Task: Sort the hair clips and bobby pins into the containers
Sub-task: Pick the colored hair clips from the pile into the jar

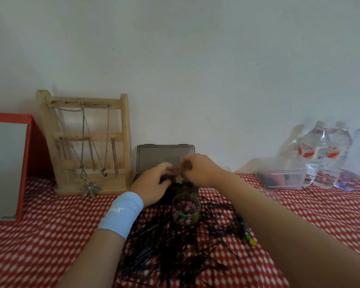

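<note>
Bobby pins (175, 248) lie heaped beside a clear tub (186, 208) of hair clips. Left hand (152, 183) and right hand (200, 169) meet, fingers curled, at a pale flower clip (179, 179) over the open dark box (165, 154); blur hides which hand pinches it. It likely belongs in the tub, which calls for a precise drop.

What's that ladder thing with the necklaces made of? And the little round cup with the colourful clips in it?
The pale ladder-shaped necklace stand looks like bare, unpainted wood: light tan and matte, with thick rails. The small round clear cup is probably plastic, though it could be glass: you can see the colourful clips right through its wall.
</note>
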Available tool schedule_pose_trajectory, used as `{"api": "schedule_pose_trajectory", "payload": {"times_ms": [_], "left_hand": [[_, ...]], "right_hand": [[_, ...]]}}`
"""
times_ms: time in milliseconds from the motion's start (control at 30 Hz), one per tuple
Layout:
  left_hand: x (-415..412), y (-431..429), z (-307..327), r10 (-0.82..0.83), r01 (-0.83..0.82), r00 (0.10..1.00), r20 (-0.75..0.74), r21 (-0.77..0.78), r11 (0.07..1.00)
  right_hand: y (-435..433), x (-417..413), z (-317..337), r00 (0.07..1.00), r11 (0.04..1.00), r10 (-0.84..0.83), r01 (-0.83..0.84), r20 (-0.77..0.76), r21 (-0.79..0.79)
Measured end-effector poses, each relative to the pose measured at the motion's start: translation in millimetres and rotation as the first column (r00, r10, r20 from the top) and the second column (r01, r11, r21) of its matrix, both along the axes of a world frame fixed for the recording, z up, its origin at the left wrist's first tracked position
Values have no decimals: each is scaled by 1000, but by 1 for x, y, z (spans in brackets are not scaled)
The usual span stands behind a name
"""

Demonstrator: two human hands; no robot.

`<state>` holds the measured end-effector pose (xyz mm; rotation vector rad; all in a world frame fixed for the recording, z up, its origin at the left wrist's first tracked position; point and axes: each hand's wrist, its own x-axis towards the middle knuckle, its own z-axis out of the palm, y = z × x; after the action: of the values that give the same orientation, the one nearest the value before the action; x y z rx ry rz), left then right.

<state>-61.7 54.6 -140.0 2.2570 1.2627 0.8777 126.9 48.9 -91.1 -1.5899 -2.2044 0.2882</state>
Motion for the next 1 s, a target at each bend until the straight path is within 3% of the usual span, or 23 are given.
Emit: {"api": "schedule_pose_trajectory", "payload": {"times_ms": [100,200,300,367,467,633,733,1000], "left_hand": [[10,-3,1,-45,55,985,168,-58,997],[9,-2,1,73,-76,997,40,94,993],[2,3,2,73,-59,963,-258,61,996],[1,2,3,57,-54,937,-346,17,998],[5,-4,12,55,-35,938,-343,64,997],[22,-21,31,62,-18,972,-227,191,981],[49,-43,43,6,36,987,-163,254,967],[126,-92,35,-292,314,887,-357,6,949]], "right_hand": [[-3,1,-2,1000,999,2,-2,11,-49],[-6,3,0,948,994,-102,88,302,59],[-10,4,-1,976,998,-43,50,211,-32],[-13,4,-1,985,993,31,-11,169,-115],[-17,10,1,994,983,75,-60,82,-175],[-38,47,19,999,999,31,-32,-16,-41],[-58,79,23,998,997,17,-21,-53,-77],[-92,128,-8,987,943,63,-11,146,-332]]}}
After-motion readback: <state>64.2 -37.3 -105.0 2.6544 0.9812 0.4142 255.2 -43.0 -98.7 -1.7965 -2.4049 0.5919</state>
